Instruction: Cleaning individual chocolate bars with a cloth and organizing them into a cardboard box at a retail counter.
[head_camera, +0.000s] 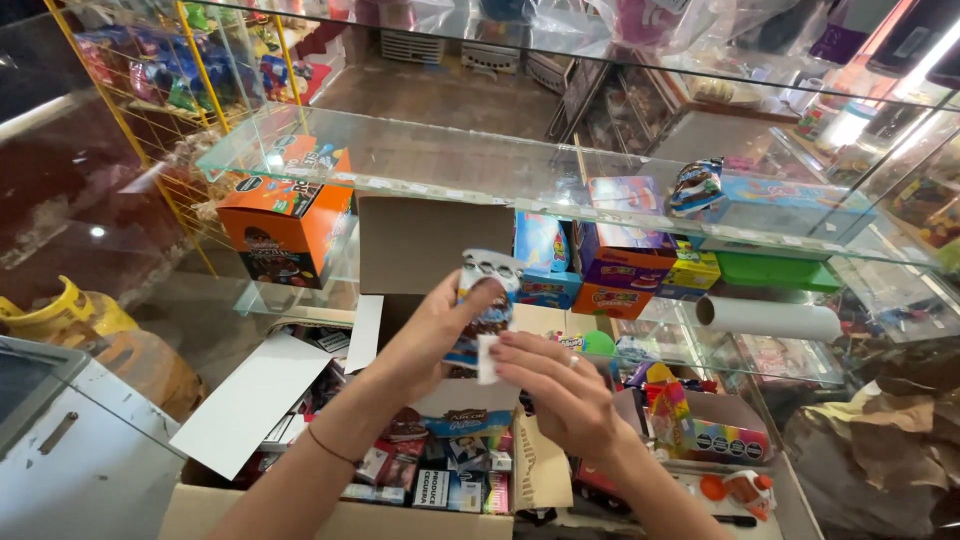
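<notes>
While both hands meet at the centre of the frame, the left hand (430, 335) is clamped around a small snack packet (485, 305), thumb on its near face and fingers behind it, holding it upright in front of the glass shelves. The right hand (555, 385) pinches a small white tag (487, 358) against the packet's lower edge, thumb and forefinger together on it, the other fingers curled loosely; a ring shows on one finger. Both forearms rise from the bottom of the frame, the left wrist wearing a thin bracelet. Directly below the hands, an open cardboard box (330, 520) packed with similar packets sits with its flaps spread, which seems to be why the packet is held clear above it. An orange carton (285, 215) stands at upper left on the glass shelf (450, 170), a white roll (770, 318) lies at right, and a yellow gas cylinder (60, 315) shows at far left.
</notes>
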